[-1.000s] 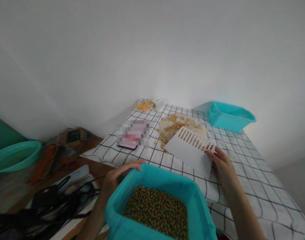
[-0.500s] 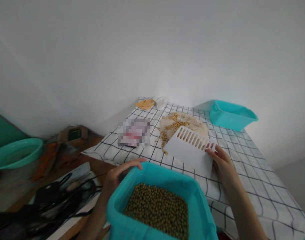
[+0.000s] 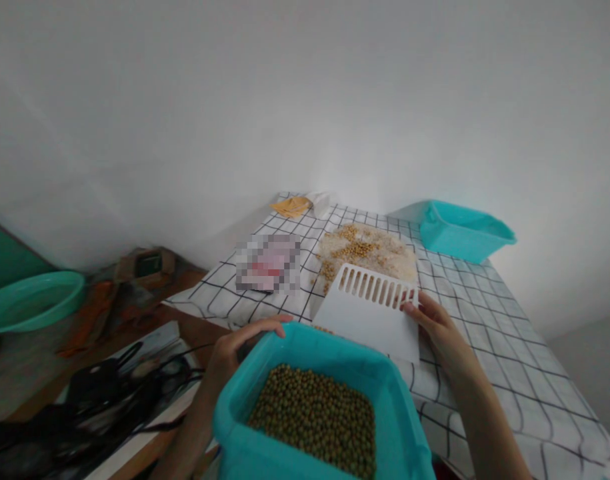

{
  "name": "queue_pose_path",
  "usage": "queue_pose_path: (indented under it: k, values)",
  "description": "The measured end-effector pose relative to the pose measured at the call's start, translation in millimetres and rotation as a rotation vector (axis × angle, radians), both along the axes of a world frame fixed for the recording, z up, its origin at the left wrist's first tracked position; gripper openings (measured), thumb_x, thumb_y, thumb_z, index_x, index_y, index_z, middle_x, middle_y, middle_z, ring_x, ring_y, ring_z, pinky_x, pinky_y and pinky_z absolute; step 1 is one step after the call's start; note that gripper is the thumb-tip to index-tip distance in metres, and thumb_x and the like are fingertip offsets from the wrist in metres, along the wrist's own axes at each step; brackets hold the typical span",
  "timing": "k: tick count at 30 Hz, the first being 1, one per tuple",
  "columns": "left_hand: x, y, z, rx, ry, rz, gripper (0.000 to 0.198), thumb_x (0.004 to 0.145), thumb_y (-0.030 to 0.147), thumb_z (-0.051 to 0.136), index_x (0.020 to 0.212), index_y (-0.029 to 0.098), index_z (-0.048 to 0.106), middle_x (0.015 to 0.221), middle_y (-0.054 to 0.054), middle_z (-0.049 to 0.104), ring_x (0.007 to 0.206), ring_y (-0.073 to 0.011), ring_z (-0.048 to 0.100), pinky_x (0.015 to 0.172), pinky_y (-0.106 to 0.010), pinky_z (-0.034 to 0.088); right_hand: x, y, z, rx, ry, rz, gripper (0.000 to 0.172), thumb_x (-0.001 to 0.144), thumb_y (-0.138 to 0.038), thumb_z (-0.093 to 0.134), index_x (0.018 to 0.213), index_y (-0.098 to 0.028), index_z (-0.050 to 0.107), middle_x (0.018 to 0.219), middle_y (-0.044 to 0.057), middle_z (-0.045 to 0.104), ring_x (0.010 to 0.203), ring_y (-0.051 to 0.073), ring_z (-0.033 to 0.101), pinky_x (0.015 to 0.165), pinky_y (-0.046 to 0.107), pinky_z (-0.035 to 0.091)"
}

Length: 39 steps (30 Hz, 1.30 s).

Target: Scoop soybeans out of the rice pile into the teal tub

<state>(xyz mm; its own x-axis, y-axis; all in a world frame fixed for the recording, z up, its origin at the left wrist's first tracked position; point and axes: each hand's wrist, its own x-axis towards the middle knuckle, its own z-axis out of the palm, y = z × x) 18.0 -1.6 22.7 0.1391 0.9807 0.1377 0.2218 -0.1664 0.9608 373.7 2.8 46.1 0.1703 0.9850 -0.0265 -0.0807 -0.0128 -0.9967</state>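
Note:
My left hand (image 3: 249, 340) grips the far left rim of a turquoise plastic bin (image 3: 389, 413) at the front edge of the table. Small round greenish-brown beans (image 3: 317, 420) lie in that bin. Pinched at its right side by my right hand (image 3: 437, 327) is a flat white slotted plastic board (image 3: 367, 313), just beyond the bin. Some yellowish beans (image 3: 325, 329) show between the board's lower edge and the bin rim. Past the board, a spread of pale grains (image 3: 385, 243) lies on the cloth with yellow beans (image 3: 355, 250) scattered over it.
A second turquoise bin (image 3: 465, 230) stands at the back right of the checked tablecloth (image 3: 489, 360). A blurred pinkish packet (image 3: 269, 263) and an orange-yellow cloth-like piece (image 3: 291, 207) lie on the left side. Black cables (image 3: 109, 400) and a green basin (image 3: 39, 303) are at the lower left.
My right hand has drawn the slotted board nearer and slightly left, closer to the bin. Yellowish beans now show at its lower edge. My left hand stays on the rim.

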Motion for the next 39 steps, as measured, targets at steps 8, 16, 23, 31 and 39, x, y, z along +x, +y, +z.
queue_pose_path:
  k: [8, 16, 23, 31, 39]
  values:
    - [0.3, -0.6, 4.6, -0.004, -0.010, -0.006, 0.016, 0.080, 0.026, 0.070, 0.093, 0.027, 0.080, 0.121, -0.002, 0.086, 0.114, -0.0288, 0.078, 0.103, -0.030, 0.058, -1.3, -1.4, 4.3, -0.054, 0.033, 0.085, 0.036, 0.073, -0.051, 0.092, 0.096, -0.026, 0.084, 0.105, 0.007, 0.086, 0.098, 0.031, 0.080, 0.082, 0.038, 0.063]
    - [3.2, -1.0, 6.0, -0.023, -0.046, -0.003, 0.016, 0.080, 0.028, 0.071, 0.092, 0.027, 0.081, 0.120, -0.001, 0.086, 0.112, -0.0263, 0.078, 0.098, -0.025, 0.059, 2.0, -1.1, -0.5, -0.018, 0.006, 0.066, 0.037, 0.075, -0.051, 0.091, 0.100, -0.025, 0.085, 0.104, 0.007, 0.086, 0.092, 0.030, 0.080, 0.076, 0.036, 0.062]
    - [2.5, 1.2, 4.3, -0.022, -0.050, 0.001, 0.017, 0.078, 0.026, 0.073, 0.093, 0.028, 0.081, 0.119, -0.001, 0.085, 0.113, -0.0253, 0.078, 0.099, -0.024, 0.057, 3.0, -3.3, -2.8, -0.013, 0.051, 0.016, 0.033, 0.077, -0.045, 0.091, 0.104, -0.026, 0.085, 0.106, 0.006, 0.086, 0.092, 0.029, 0.080, 0.075, 0.034, 0.061]
    - [-2.3, 0.1, -0.3, 0.006, -0.013, -0.014, 0.018, 0.080, 0.025, 0.074, 0.096, 0.027, 0.081, 0.124, -0.001, 0.085, 0.115, -0.0257, 0.077, 0.102, -0.025, 0.057, 0.1, -2.2, 0.3, -0.002, 0.074, -0.027, 0.034, 0.074, -0.047, 0.093, 0.098, -0.024, 0.085, 0.102, 0.007, 0.086, 0.086, 0.027, 0.080, 0.071, 0.032, 0.061]
    - [2.2, 1.8, 4.1, 0.106, 0.144, 0.003, 0.020, 0.083, 0.030, 0.065, 0.096, 0.023, 0.079, 0.121, -0.007, 0.086, 0.110, -0.0293, 0.081, 0.095, -0.030, 0.063, 0.7, -1.3, -1.9, -0.008, 0.039, 0.074, 0.034, 0.077, -0.048, 0.091, 0.101, -0.026, 0.084, 0.104, 0.006, 0.086, 0.085, 0.026, 0.079, 0.073, 0.033, 0.061]
